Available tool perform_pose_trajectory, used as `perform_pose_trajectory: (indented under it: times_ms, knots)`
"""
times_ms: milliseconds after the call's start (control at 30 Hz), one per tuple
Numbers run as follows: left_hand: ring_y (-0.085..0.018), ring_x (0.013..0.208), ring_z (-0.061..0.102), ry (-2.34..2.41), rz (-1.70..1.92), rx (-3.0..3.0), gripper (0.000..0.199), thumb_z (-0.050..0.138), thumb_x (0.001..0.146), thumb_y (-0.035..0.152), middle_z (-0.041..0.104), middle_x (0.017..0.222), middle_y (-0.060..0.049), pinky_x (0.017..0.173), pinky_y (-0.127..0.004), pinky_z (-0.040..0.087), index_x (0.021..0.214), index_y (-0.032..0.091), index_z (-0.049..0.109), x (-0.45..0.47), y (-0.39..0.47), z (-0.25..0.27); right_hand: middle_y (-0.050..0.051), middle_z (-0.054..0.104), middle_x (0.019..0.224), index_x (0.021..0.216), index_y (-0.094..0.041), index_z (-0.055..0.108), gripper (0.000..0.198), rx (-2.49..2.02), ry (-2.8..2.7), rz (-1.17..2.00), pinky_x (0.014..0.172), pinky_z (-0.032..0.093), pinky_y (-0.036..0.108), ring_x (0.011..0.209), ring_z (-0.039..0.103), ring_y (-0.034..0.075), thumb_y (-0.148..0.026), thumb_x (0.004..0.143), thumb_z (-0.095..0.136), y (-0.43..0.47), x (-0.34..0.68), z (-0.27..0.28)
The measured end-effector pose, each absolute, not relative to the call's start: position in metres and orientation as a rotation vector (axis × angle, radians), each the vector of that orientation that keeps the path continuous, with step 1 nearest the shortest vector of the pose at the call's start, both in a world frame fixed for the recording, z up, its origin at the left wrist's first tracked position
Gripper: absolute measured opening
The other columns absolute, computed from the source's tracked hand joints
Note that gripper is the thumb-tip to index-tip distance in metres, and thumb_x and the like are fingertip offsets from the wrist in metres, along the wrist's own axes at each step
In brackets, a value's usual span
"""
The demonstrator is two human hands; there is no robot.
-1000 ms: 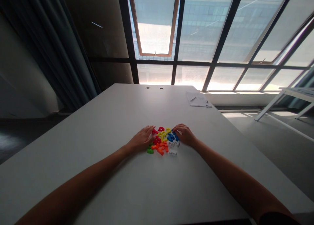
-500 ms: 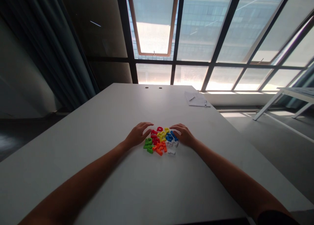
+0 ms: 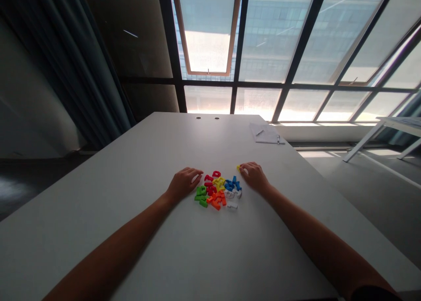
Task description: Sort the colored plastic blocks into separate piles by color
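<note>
A cluster of small plastic pieces lies on the white table [image 3: 158,257], grouped by colour. Green pieces [image 3: 201,196] are at its left, red pieces [image 3: 210,187] at the upper left and orange pieces [image 3: 217,199] at the near side. Yellow pieces [image 3: 219,183] sit in the middle, with blue pieces [image 3: 233,184] and white pieces [image 3: 232,206] on the right. My right hand [image 3: 255,176], up and right of the blue ones, pinches a yellow piece [image 3: 238,168]. Beside the red pieces rests my left hand [image 3: 184,182], fingers stretched out, thumb apart, with nothing visible in it.
Paper sheets [image 3: 268,134] with pens lie at the table's far right corner. Two round holes sit near the far edge. A dark curtain [image 3: 82,64] hangs at the left, tall windows stand behind, and another white table [image 3: 399,125] is at the right.
My right hand has drawn away from the cluster to the right, taking a yellow piece from its far side. My left hand has moved only slightly, its fingers a little closer together.
</note>
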State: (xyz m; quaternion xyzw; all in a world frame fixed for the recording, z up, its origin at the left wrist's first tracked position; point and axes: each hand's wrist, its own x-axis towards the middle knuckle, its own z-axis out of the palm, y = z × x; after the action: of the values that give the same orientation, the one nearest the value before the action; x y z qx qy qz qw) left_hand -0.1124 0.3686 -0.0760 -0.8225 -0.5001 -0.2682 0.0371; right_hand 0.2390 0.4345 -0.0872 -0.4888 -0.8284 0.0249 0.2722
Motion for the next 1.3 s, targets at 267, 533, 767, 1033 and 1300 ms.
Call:
perform_pose_trajectory:
  times_ms: [267, 533, 767, 1033, 1300]
  knots:
    - [-0.024, 0.1, 0.072, -1.588, -0.819, -2.527, 0.031, 0.051, 0.104, 0.037, 0.081, 0.106, -0.007, 0.087, -0.036, 0.058, 0.109, 0.025, 0.079, -0.113, 0.371, -0.079, 0.011, 0.076, 0.107, 0.102, -0.02, 0.074, 0.014, -1.399, -2.181, -0.071, 0.096, 0.047, 0.037, 0.101, 0.065, 0.025, -0.021, 0.097, 0.061, 0.448, 0.258, -0.097]
    - [-0.024, 0.1, 0.072, -1.608, -0.777, -2.556, 0.033, 0.049, 0.104, 0.039, 0.081, 0.107, -0.006, 0.086, -0.035, 0.058, 0.108, 0.026, 0.08, -0.114, 0.37, -0.079, 0.012, 0.072, 0.106, 0.099, -0.019, 0.077, 0.02, -1.373, -2.179, -0.144, 0.097, 0.046, 0.038, 0.101, 0.061, 0.025, -0.023, 0.101, 0.058, 0.44, 0.254, -0.093]
    - [-0.023, 0.095, 0.071, -1.642, -0.745, -2.541, 0.036, 0.047, 0.105, 0.041, 0.08, 0.103, -0.006, 0.084, -0.034, 0.057, 0.108, 0.026, 0.079, -0.112, 0.371, -0.078, 0.015, 0.072, 0.123, 0.119, -0.017, 0.076, 0.029, -1.486, -2.303, -0.154, 0.1, 0.045, 0.039, 0.112, 0.062, 0.028, -0.026, 0.102, 0.053, 0.437, 0.25, -0.089]
    - [-0.023, 0.094, 0.071, -1.666, -0.764, -2.554, 0.033, 0.049, 0.104, 0.041, 0.079, 0.1, -0.006, 0.082, -0.032, 0.056, 0.108, 0.027, 0.079, -0.11, 0.373, -0.077, 0.015, 0.044, 0.166, 0.155, -0.018, 0.054, 0.056, -1.666, -2.382, -0.07, 0.114, 0.041, 0.052, 0.145, 0.045, 0.036, -0.04, 0.104, 0.047, 0.472, 0.247, -0.09]
    - [-0.023, 0.093, 0.071, -1.706, -0.745, -2.542, 0.033, 0.049, 0.104, 0.04, 0.079, 0.099, -0.006, 0.082, -0.033, 0.056, 0.108, 0.026, 0.079, -0.109, 0.371, -0.075, 0.016, 0.028, 0.174, 0.163, -0.016, 0.042, 0.068, -1.851, -2.392, -0.035, 0.115, 0.038, 0.056, 0.148, 0.041, 0.037, -0.052, 0.106, 0.036, 0.529, 0.235, -0.088]
